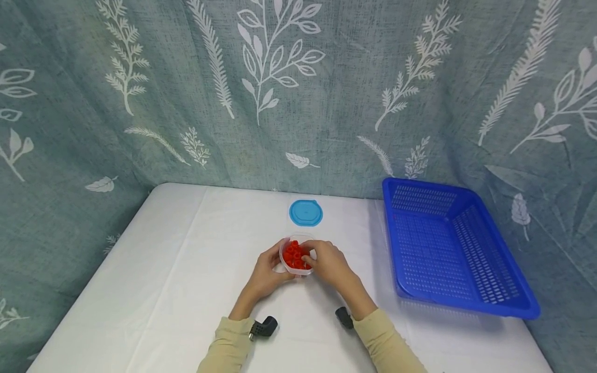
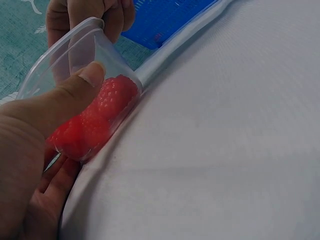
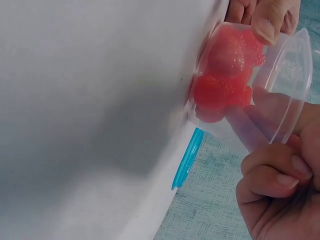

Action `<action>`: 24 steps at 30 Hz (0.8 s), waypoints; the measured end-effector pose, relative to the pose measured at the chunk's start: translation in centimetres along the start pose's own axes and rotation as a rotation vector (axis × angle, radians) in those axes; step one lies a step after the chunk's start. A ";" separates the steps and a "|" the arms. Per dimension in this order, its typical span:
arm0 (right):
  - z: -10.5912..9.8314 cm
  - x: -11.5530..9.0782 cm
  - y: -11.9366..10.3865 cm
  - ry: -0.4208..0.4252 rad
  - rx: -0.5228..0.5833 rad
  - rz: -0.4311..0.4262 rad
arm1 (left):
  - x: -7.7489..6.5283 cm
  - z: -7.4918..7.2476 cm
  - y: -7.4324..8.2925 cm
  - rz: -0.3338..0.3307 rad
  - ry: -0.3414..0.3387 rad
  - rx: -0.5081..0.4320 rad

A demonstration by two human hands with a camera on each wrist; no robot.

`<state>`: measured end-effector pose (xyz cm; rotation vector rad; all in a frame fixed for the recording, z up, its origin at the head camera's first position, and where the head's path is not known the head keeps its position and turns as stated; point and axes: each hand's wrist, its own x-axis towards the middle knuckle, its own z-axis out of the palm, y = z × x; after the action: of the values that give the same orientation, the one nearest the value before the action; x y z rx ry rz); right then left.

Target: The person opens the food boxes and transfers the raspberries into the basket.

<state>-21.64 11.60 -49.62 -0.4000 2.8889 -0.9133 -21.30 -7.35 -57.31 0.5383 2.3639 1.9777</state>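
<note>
A clear plastic tub (image 1: 283, 260) with several red raspberries (image 1: 294, 253) in its lower part stands on the white table. My left hand (image 1: 268, 272) grips the tub from its left side. In the left wrist view its thumb (image 2: 85, 82) lies against the clear wall. My right hand (image 1: 332, 263) reaches over the right rim, thumb and a finger inside among the raspberries (image 3: 215, 95); its other fingers (image 3: 275, 172) are curled outside. Whether those fingertips pinch a raspberry is unclear. Behind the tub lies a blue lid (image 1: 306, 213), flat on the table.
A large blue plastic basket (image 1: 396, 254) stands at the table's right side, its inside showing nothing. The white cloth-covered table (image 1: 154, 290) ends at a green leaf-patterned curtain (image 1: 326, 145) behind. Each wrist wears a small black camera (image 1: 265, 327).
</note>
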 end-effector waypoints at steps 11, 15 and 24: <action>-0.2 0.0 0.1 -0.030 0.022 -0.010 | 0.0 0.0 0.2 0.000 0.007 0.017; -0.2 0.1 0.3 -0.059 0.034 -0.025 | -0.1 0.0 0.2 0.006 0.007 0.013; -0.5 0.9 1.0 -0.154 0.018 -0.093 | -0.2 -0.1 0.1 0.006 -0.017 0.001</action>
<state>-22.75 12.40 -49.78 -0.5811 2.7410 -0.8790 -21.14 -7.45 -57.18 0.5610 2.3564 1.9667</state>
